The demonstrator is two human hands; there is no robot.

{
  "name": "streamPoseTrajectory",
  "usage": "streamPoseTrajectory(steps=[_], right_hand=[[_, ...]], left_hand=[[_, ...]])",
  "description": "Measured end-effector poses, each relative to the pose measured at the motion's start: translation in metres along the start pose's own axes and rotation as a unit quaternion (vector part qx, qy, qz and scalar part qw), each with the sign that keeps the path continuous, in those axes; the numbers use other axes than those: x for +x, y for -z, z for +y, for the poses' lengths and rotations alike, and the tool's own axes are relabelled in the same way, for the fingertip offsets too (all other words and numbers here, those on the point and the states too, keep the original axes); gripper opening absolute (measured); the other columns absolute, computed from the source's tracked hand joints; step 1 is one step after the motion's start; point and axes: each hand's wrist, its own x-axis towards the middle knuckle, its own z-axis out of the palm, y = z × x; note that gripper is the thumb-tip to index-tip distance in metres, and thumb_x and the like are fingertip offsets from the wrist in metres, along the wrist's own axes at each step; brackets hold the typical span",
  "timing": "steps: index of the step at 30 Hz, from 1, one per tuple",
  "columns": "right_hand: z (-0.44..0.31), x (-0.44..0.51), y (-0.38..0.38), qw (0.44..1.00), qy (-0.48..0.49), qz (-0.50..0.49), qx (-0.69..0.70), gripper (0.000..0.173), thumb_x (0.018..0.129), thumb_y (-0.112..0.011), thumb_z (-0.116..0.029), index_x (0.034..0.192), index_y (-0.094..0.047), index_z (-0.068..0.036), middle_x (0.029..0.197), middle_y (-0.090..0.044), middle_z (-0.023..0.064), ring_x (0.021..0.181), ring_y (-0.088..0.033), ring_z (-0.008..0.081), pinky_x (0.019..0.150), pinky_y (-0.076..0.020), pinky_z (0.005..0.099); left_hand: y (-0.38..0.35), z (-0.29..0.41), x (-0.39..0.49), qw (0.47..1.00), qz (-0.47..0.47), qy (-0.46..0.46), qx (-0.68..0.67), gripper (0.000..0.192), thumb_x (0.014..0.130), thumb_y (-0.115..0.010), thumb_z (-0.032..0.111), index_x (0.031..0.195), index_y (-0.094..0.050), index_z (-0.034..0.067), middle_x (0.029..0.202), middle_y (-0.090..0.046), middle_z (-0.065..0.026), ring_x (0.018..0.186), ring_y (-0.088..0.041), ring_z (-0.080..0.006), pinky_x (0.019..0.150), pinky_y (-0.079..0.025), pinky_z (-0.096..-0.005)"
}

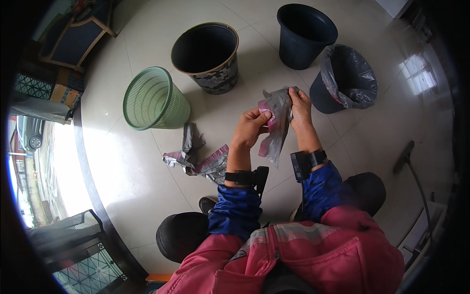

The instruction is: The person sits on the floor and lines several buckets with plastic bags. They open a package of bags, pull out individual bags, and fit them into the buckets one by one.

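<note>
Both my hands hold a thin grey plastic bag (279, 110) with a pink band. My left hand (249, 126) pinches the pink band between thumb and fingers; my right hand (300, 106) grips the bag's upper right edge. More crumpled grey bags with pink bands (211, 161) lie on the tiles left of my left wrist. Beyond my right hand stands a dark bin lined with a grey bag (326, 96). Farther off are a plain dark bin (298, 49), a camouflage-patterned bin (220, 79) and a green perforated plastic basket (180, 110), none showing a liner.
A floor brush or squeegee head (404, 156) on a long dark handle lies at the right. A wooden-framed chair (79, 40) and a cardboard box (65, 96) stand at the upper left. A doorway opens on the left, with a metal-grille door (91, 268) at the lower left.
</note>
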Motion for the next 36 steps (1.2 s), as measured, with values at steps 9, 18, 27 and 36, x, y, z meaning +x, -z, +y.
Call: streamPoseTrajectory(steps=[9,18,27,36], right_hand=[[-0.004,-0.011,-0.009,0.965,0.146,0.002,-0.217,0.025,0.087,-0.067,-0.025,0.099,-0.059,-0.004,0.085,-0.057,0.0002,0.076,-0.053,0.0103,0.065,-0.0455,0.0250],[0.005,-0.014,-0.003,0.969,-0.085,-0.150,-0.174,0.012,0.087,-0.059,-0.011,0.086,-0.063,0.000,0.070,-0.057,0.0012,0.060,-0.050,0.0088,0.054,-0.0413,0.0243],[0.051,0.015,0.050,0.935,-0.351,-0.007,0.048,0.031,0.094,-0.048,-0.027,0.106,-0.057,-0.001,0.093,-0.064,0.0102,0.086,-0.063,0.0220,0.080,-0.0517,0.0346],[0.054,-0.011,0.020,0.937,-0.191,-0.107,-0.271,0.054,0.077,-0.067,-0.019,0.126,-0.048,-0.008,0.112,-0.055,0.0153,0.087,-0.062,0.0262,0.076,-0.0517,0.0438]], left_hand=[[0.009,-0.008,0.011,0.983,0.092,-0.146,-0.063,0.013,0.092,-0.059,0.018,0.083,-0.058,0.008,0.074,-0.060,-0.0001,0.062,-0.055,-0.0087,0.057,-0.048,-0.0231],[0.019,-0.012,0.012,0.963,0.064,-0.196,-0.175,0.021,0.092,-0.059,0.028,0.092,-0.058,0.007,0.079,-0.059,-0.0005,0.066,-0.054,-0.0118,0.061,-0.046,-0.0254],[0.020,-0.003,-0.001,0.948,0.086,-0.195,-0.238,0.027,0.091,-0.061,0.028,0.106,-0.059,0.006,0.099,-0.064,-0.0018,0.088,-0.060,-0.0131,0.080,-0.049,-0.0276],[0.016,-0.012,0.002,0.983,-0.040,-0.089,-0.154,0.016,0.090,-0.062,0.019,0.099,-0.062,0.006,0.098,-0.064,-0.0025,0.092,-0.059,-0.0145,0.086,-0.047,-0.0293]])
